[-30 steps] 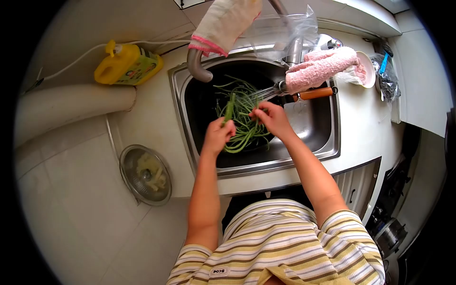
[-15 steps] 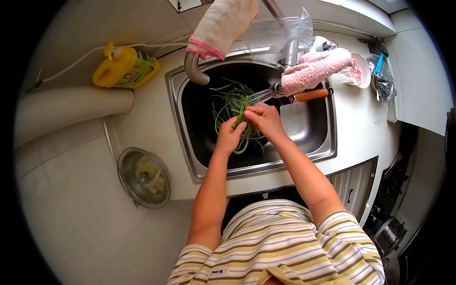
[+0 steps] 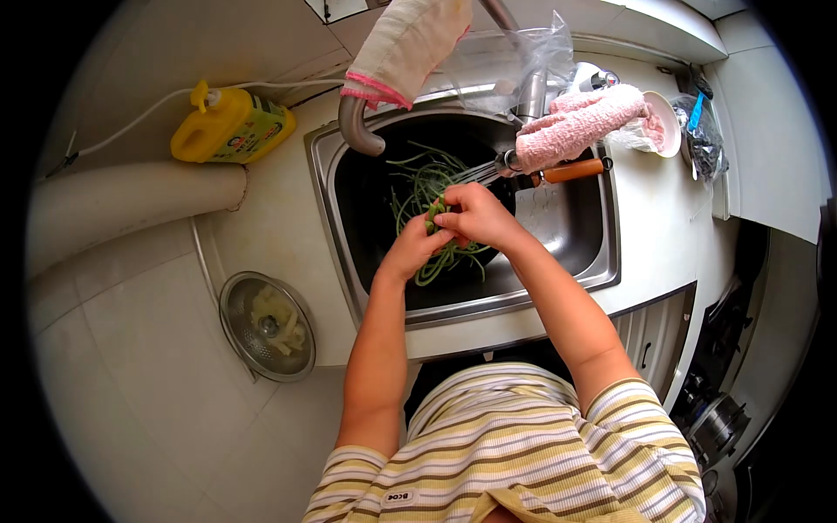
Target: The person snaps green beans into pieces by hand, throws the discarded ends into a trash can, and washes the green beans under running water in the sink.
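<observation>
Long green beans lie in a tangled heap inside a black wok that sits in the steel sink. Water streams from a faucet head onto the heap. Over the beans, my left hand is closed around a small bunch of them. My right hand meets it from the right, its fingers pinched on the same bunch, thumbs nearly touching. The fingertips partly hide the held beans. The wok's wooden handle points to the right.
A curved grey pipe with a cloth overhangs the sink. A pink towel drapes over the faucet. A yellow detergent bottle stands left; a steel colander with pale pieces is at the lower left. A bowl is right.
Both hands have shifted slightly; the right hand has come left and lower, closer over the left. The held beans now show less between the fingers.
</observation>
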The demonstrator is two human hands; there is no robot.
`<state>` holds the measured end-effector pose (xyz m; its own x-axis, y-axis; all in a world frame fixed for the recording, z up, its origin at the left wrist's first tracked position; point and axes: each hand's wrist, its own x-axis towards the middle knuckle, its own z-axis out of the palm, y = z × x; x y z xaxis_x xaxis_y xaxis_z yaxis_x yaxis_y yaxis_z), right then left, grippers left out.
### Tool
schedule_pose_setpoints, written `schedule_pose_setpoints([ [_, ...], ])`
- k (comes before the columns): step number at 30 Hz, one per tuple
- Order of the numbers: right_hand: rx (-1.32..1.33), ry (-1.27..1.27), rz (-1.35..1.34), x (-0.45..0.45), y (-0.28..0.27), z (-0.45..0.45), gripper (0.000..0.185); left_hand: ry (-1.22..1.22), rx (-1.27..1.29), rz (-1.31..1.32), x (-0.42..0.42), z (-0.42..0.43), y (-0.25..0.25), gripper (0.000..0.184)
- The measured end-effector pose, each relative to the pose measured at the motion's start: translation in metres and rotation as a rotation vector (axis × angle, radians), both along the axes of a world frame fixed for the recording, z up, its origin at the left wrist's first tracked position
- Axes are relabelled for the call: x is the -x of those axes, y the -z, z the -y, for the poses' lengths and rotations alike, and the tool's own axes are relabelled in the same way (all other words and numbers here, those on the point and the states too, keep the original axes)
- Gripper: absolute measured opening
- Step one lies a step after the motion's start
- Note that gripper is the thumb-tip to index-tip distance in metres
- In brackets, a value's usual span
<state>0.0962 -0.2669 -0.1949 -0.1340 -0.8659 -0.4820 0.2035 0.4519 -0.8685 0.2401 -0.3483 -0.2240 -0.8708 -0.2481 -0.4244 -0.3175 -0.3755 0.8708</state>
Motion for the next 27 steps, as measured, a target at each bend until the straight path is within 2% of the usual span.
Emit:
schedule_pose_setpoints([
  [2,-0.070,-0.072,-0.038,0.003,-0.004,0.001,0.019,0.007,-0.046,-0.015,0.001,0.005,-0.003,0.020],
  [3,0.048,0.086,0.016,0.003,0.006,0.000,0.026,0.015,-0.092,-0.028,0.000,0.007,-0.003,0.022],
  [4,0.166,0.243,0.068,0.002,0.017,-0.002,0.034,-0.066,-0.065,0.042,-0.003,0.013,-0.006,0.025],
  [5,0.166,0.246,0.068,-0.004,0.029,-0.004,0.034,-0.171,-0.085,0.049,-0.008,0.019,-0.011,0.023],
  [7,0.313,0.339,0.237,-0.017,0.046,-0.006,0.044,-0.429,-0.091,-0.081,-0.011,0.023,-0.026,0.026],
  [8,0.263,0.147,0.317,-0.023,0.047,-0.012,0.052,-0.464,-0.030,-0.155,-0.013,0.027,-0.035,0.027],
  [9,0.250,-0.099,0.124,-0.026,0.051,-0.014,0.051,-0.499,0.028,-0.225,-0.017,0.030,-0.047,0.029],
  [11,0.010,-0.352,-0.314,-0.035,0.060,-0.016,0.041,-0.560,0.080,-0.378,-0.025,0.032,-0.083,0.033],
  [12,0.010,-0.342,-0.312,-0.039,0.070,-0.022,0.041,-0.634,0.075,-0.449,-0.032,0.034,-0.095,0.035],
  [13,0.027,-0.270,-0.569,-0.041,0.087,-0.031,0.035,-0.614,-0.006,-0.521,-0.040,0.037,-0.116,0.028],
  [14,0.043,-0.194,-0.826,-0.043,0.103,-0.040,0.028,-0.628,0.006,-0.549,-0.046,0.041,-0.133,0.030],
  [17,-0.027,-0.128,-0.898,-0.042,0.140,-0.061,0.023,-0.651,-0.032,-0.593,-0.057,0.052,-0.163,0.030],
  [18,0.045,-0.097,-0.963,-0.041,0.143,-0.063,0.022,-0.633,-0.017,-0.649,-0.061,0.055,-0.166,0.029],
  [21,0.048,-0.013,-0.909,-0.024,0.159,-0.057,0.023,-0.607,-0.055,-0.760,-0.062,0.053,-0.177,0.026],
  [23,-0.043,0.029,-0.955,-0.017,0.131,-0.047,0.019,-0.783,-0.167,-0.774,-0.060,0.042,-0.187,0.028],
  [25,-0.104,-0.010,-1.145,-0.010,0.116,-0.037,0.009,-0.859,-0.233,-0.783,-0.063,0.036,-0.190,0.029],
  [26,0.015,0.012,-1.241,-0.012,0.106,-0.032,0.007,-0.702,-0.311,-0.829,-0.065,0.037,-0.188,0.029],
  [27,0.015,0.012,-1.240,-0.015,0.107,-0.025,0.007,-0.543,-0.385,-0.871,-0.066,0.038,-0.185,0.028],
])
